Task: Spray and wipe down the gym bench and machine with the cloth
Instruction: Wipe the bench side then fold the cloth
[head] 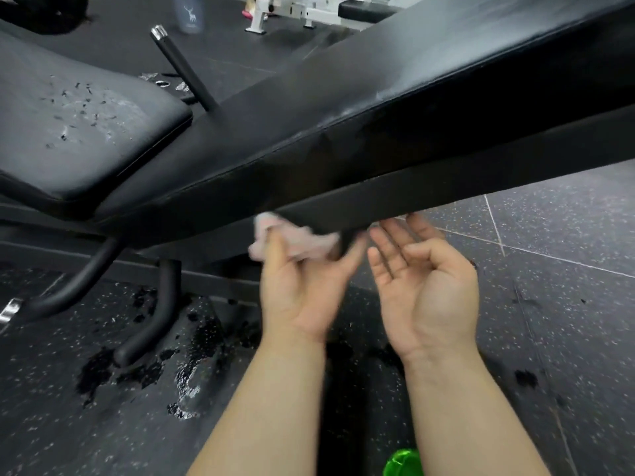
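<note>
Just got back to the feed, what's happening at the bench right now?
A person is wiping the bench. The left hand holds a pale cloth against the lower edge of the long black back pad; the cloth looks blurred. The right hand is open, palm up, beside it and holds nothing. A green object, only partly in view, sits at the bottom edge. Wet patches show on the floor.

Count: hands, 2: left hand (pixel 302 290), right hand (pixel 429 283); pink cloth (pixel 299 240), 1; black bench pads, 2: seat pad (pixel 86 132) left, back pad (pixel 395 97) centre; chrome-capped black peg (pixel 182 68), 1; green object (pixel 402 463) near, 1; grey bottle (pixel 190 12) far, 1
</note>
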`<state>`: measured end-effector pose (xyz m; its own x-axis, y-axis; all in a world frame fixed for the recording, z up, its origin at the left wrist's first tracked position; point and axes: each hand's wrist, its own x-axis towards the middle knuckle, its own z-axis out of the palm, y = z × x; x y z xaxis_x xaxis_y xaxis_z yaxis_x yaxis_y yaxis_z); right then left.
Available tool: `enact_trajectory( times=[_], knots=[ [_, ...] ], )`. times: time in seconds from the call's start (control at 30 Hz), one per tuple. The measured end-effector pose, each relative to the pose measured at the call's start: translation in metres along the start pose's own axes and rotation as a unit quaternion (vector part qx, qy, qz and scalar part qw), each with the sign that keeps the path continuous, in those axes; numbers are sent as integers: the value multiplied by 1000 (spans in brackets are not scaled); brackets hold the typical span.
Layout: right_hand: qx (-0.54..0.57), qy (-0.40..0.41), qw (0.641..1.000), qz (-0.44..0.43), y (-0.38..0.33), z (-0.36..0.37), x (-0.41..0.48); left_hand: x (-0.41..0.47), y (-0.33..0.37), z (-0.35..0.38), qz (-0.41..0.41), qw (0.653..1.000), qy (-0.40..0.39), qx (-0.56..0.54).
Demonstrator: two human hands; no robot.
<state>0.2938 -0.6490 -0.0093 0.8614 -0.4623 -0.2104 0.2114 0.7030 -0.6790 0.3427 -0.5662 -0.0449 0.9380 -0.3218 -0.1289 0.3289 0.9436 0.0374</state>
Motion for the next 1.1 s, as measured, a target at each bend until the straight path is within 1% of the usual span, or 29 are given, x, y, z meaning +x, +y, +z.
enact_trajectory(
  times=[0.03, 0.1, 0.17, 0.23, 0.27, 0.33, 0.37, 0.4, 0.43, 0.47, 0.53, 0.57, 0.6, 0.63, 0.7, 0.73, 0.8, 0.83, 0.87, 0.9, 0.97, 1.0, 1.03, 1.07, 1.1],
  knots=[
    [16, 24, 1000, -12, -2, -2, 2, -1, -14, 7, -29, 998, -14, 47],
    [40, 80, 995, -45, -11, -5, 7, -4, -30, 21, -41, 993, -44, 98],
    [50, 106, 991, -60, -21, -5, 10, -3, -27, 22, -10, 990, -59, 124],
    [55, 94, 992, -71, -25, -2, 10, -2, -8, 12, 24, 990, -34, 134],
    [51, 77, 993, -75, -24, 2, 10, -2, 5, 6, 49, 991, -5, 122],
    [44, 33, 995, -86, -22, 9, 5, 1, 27, -5, 100, 991, 65, 58],
    [41, 12, 995, -91, -20, 11, 2, 1, 34, -7, 123, 989, 87, 13],
    [30, -1, 995, -97, -17, 13, 0, 0, 38, -8, 136, 987, 85, -28],
    [10, -8, 995, -103, -15, 14, -1, 0, 34, -8, 130, 988, 65, -59],
    [-9, -9, 994, -110, -13, 14, -2, 0, 24, -6, 106, 992, 37, -57],
    [-23, -6, 992, -124, -11, 16, -1, -1, -6, 5, 35, 998, -19, 39],
    [-33, 5, 991, -130, -9, 18, -1, -2, -19, 11, 18, 995, -29, 98],
    [-65, 32, 987, -141, -8, 20, -1, -3, -27, 16, 13, 990, -36, 138],
    [-117, 70, 979, -153, -8, 22, -4, -3, -27, 18, 20, 986, -39, 159],
    [-219, 118, 950, -189, -7, 26, -12, -4, -7, 11, 47, 987, -40, 146],
    [-248, 112, 937, -218, -7, 29, -21, -6, 8, 3, 63, 989, -32, 133],
    [-299, 35, 906, -298, -6, 43, -39, -4, 39, -11, 91, 992, 18, 82],
    [-334, -18, 880, -336, -4, 52, -46, -1, 50, -19, 106, 991, 56, 57],
    [-380, -74, 842, -376, 0, 63, -52, 0, 56, -23, 116, 990, 74, 42],
    [-430, -128, 792, -415, 4, 76, -55, -2, 56, -22, 114, 989, 84, 32],
    [-520, -215, 675, -477, 11, 104, -56, -12, 44, -5, 78, 994, 51, 58],
    [-563, -254, 618, -486, 13, 117, -53, -19, 32, 6, 57, 994, 32, 85],
    [-612, -290, 561, -477, 15, 130, -48, -22, 20, 13, 42, 994, 22, 98],
    [-673, -313, 494, -452, 17, 145, -41, -23, 11, 17, 27, 996, 12, 87],
    [-741, -323, 414, -419, 16, 156, -30, -21, 8, 19, 8, 997, 15, 75]
  ],
)
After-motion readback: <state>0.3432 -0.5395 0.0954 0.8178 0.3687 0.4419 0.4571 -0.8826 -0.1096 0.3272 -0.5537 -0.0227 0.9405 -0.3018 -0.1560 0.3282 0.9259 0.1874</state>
